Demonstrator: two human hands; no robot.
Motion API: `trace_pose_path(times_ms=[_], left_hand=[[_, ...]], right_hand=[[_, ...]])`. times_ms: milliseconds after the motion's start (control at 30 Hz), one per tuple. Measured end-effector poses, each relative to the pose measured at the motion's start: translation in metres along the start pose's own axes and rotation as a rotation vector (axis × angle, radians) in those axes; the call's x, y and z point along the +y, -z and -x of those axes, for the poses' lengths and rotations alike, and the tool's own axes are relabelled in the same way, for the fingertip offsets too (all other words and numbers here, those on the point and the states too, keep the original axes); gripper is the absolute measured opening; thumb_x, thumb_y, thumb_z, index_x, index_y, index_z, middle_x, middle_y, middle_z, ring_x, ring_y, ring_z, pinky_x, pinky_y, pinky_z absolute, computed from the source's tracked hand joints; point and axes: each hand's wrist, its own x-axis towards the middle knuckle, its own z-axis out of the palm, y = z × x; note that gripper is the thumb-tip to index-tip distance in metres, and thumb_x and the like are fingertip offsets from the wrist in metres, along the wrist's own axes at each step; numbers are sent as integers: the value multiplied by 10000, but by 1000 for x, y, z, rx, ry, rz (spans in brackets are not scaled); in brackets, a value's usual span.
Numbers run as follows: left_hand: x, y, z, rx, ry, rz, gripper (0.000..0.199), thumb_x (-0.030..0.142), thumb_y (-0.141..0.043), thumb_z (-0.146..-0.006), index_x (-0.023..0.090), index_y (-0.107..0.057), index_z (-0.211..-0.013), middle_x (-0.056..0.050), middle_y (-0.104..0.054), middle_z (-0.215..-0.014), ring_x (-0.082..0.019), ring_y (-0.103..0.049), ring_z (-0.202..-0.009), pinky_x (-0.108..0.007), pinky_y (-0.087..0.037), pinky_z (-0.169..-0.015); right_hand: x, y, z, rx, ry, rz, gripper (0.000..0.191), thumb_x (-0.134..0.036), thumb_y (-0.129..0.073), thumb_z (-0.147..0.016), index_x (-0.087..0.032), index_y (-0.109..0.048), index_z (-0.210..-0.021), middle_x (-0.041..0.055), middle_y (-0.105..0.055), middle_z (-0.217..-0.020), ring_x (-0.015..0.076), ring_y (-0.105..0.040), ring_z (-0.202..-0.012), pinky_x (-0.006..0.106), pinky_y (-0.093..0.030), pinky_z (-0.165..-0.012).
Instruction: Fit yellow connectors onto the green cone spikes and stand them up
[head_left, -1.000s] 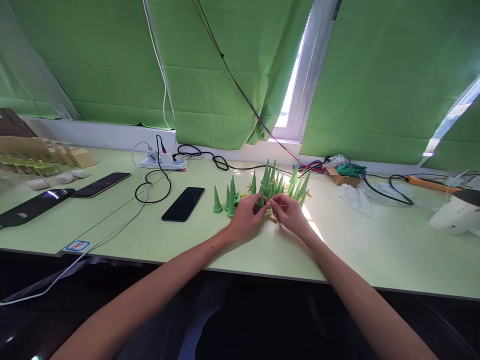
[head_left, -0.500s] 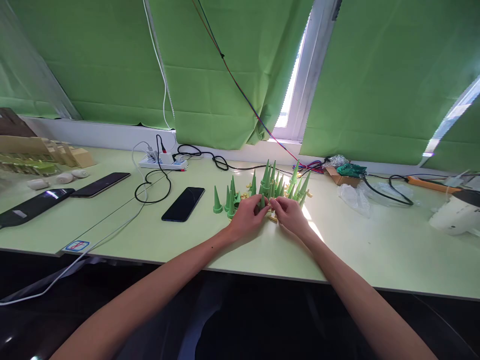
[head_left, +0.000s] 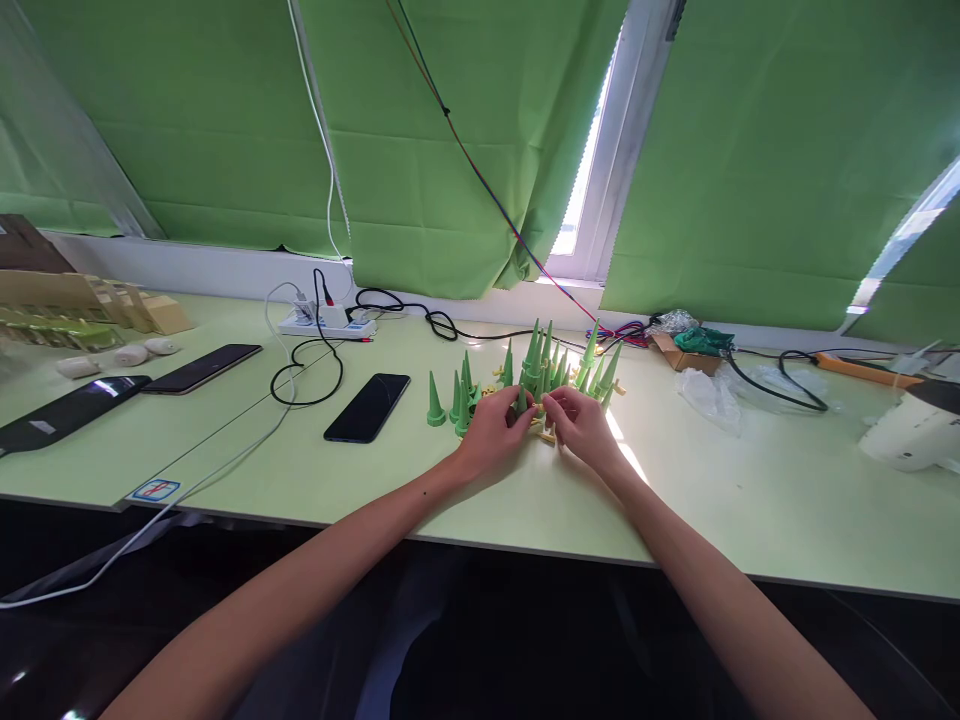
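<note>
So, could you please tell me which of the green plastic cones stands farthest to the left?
The upright green plastic cone at the group's left end, standing slightly apart, nearest the flat black phone.

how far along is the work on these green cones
Seemingly done: many green cones stand upright on the table, though whether each is finished can't be told. In hand: the left hand holds a green cone, and the right hand pinches what looks like a small yellow part. Perhaps left: yellow pieces lying by the hands; their number is unclear.
</note>
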Motion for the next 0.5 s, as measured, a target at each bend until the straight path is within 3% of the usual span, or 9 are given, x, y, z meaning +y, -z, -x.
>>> trace_pose_path(times_ms=[200,500], left_hand=[[-1,0,0,9,24,17,205,369,-574,-896,172,-616,-858,8,-607,-666,-112,-501,-547,-244,-377,-530],[0,1,1,-65,-6,49,259,409,-560,-909,168,-632,-847,-17,-642,-751,-103,-493,-546,-248,-393,-519]], right_hand=[[0,-1,0,-46,6,-89,328,-510,-573,-894,-185,-609,-860,54,-656,-801,143,-591,-548,268,-458,-466],[0,-1,0,-41,8,-8,357,-512,-538,-912,-192,-587,-759,-4,-544,-569,139,-507,-490,279,-425,-484]])
